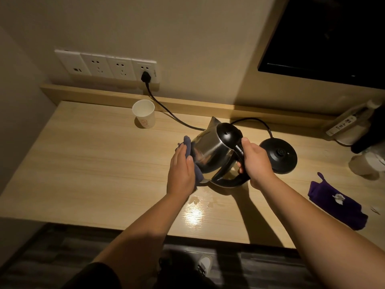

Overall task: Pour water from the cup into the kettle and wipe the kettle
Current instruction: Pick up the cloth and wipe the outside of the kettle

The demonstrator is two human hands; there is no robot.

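A steel kettle [210, 153] with a black lid and handle is off its base and tilted, spout pointing away from me. My right hand [256, 161] grips its black handle. My left hand [181, 170] presses a dark blue cloth [188, 146] flat against the kettle's left side, fingers straight. A white paper cup [143, 114] stands upright at the back left of the wooden table [83, 163], apart from both hands. Its inside is not visible enough to tell if it holds water.
The black kettle base [279, 155] sits right of the kettle, its cord running to a wall socket [145, 74]. A purple cloth [337, 202] lies near the right front edge. Small water drops [200, 200] glisten below the kettle. Bottles and packets [354, 126] crowd the far right.
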